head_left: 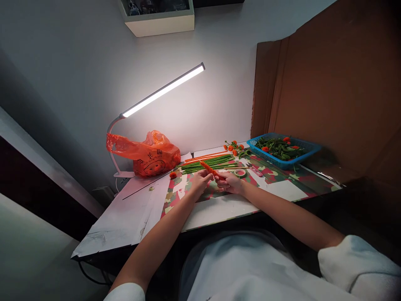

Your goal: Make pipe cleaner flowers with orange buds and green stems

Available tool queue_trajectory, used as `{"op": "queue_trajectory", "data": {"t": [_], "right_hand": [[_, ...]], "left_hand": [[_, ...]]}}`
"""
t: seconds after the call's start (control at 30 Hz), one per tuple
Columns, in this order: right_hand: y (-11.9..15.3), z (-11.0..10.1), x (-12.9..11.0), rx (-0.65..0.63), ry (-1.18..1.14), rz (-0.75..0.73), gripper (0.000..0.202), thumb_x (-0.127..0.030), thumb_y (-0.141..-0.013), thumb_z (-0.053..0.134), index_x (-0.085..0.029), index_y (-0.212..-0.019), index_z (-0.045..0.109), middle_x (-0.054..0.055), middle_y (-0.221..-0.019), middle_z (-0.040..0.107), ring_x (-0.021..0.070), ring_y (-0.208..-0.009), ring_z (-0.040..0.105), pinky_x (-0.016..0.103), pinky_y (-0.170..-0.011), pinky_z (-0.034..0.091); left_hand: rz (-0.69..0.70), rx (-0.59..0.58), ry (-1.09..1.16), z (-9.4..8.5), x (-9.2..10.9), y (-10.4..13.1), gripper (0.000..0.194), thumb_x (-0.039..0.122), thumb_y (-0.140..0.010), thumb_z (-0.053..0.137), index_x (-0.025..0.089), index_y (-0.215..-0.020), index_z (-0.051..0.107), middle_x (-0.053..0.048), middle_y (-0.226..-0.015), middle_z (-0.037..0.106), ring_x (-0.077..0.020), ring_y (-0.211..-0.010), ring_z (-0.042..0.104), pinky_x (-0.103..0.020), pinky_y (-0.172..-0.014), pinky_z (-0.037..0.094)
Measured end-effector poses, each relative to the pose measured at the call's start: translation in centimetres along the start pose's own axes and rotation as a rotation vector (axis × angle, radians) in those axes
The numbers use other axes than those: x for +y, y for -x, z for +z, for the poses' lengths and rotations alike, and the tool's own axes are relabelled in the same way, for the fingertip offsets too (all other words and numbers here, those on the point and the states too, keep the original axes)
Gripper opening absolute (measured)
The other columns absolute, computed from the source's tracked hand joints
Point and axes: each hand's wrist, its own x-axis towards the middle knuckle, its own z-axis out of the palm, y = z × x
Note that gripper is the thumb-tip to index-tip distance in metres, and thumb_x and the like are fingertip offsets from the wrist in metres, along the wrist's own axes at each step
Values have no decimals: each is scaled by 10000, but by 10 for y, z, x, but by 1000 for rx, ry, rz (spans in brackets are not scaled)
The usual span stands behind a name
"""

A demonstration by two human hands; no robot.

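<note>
A fuzzy orange coiled strip (208, 167), which looks like chenille stem, slants between my two hands. My right hand (231, 183) is closed around its lower end. The fingers of my left hand (201, 181) are pinched together on the strip's near side. Just beyond both hands lie several long green stems (203, 164), with thin orange chenille stems (205, 156) behind them. A roll of pale green tape (240, 173) rests to the right of my right hand, and pink-handled scissors (255, 169) lie a little farther right.
A blue basket (282, 164) of green stems and orange flowers stands at the back right, beside loose orange flowers (234, 147). One orange flower head (173, 175) is near an orange plastic bag (153, 156). A lit desk lamp (164, 90) reaches overhead; cardboard (328, 92) borders the right.
</note>
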Motion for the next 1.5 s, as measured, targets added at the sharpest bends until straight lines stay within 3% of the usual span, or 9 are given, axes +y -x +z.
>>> {"op": "queue_trajectory", "data": {"t": [0.2,0.37,0.63,0.97,1.27,1.5], "right_hand": [[0,0,0,-14,-12,1,317,-308,-950,339,-178,-683,449,-95,-411,230,64,-379,111,179,-440,290],[-1,0,0,-10,17,1,314,-308,-945,352,-183,-669,435,-96,-403,237,65,-375,113,184,-445,299],[-1,-1,0,4,6,-1,330,-353,-940,375,-184,-664,440,-96,-401,227,68,-383,121,179,-438,293],[-1,-3,1,0,21,-5,289,-305,-929,368,-184,-676,441,-93,-405,230,70,-378,138,181,-447,307],[-1,-1,2,28,50,-9,293,-353,-916,410,-191,-673,422,-97,-394,251,65,-372,144,188,-455,309],[2,2,0,7,43,5,304,-319,-939,353,-187,-675,425,-98,-398,251,66,-368,126,192,-450,302]], "left_hand": [[0,-42,64,0,2,1,168,307,-631,679,164,-717,671,5,-668,625,-108,-591,502,-235,-597,382],[23,-33,35,-1,0,1,238,397,-676,688,161,-678,647,14,-603,573,-98,-554,466,-231,-566,367],[69,-86,33,1,6,2,283,441,-696,679,162,-666,647,-8,-629,610,-109,-574,494,-242,-596,407],[40,-63,22,2,10,4,198,362,-659,675,166,-646,655,-7,-621,620,-115,-582,505,-240,-593,400],[27,6,-42,2,2,0,105,256,-619,604,153,-614,620,8,-575,586,-102,-533,478,-223,-535,361],[54,-6,-90,-1,-1,0,93,222,-618,561,152,-622,622,9,-584,592,-103,-523,481,-229,-533,349]]}}
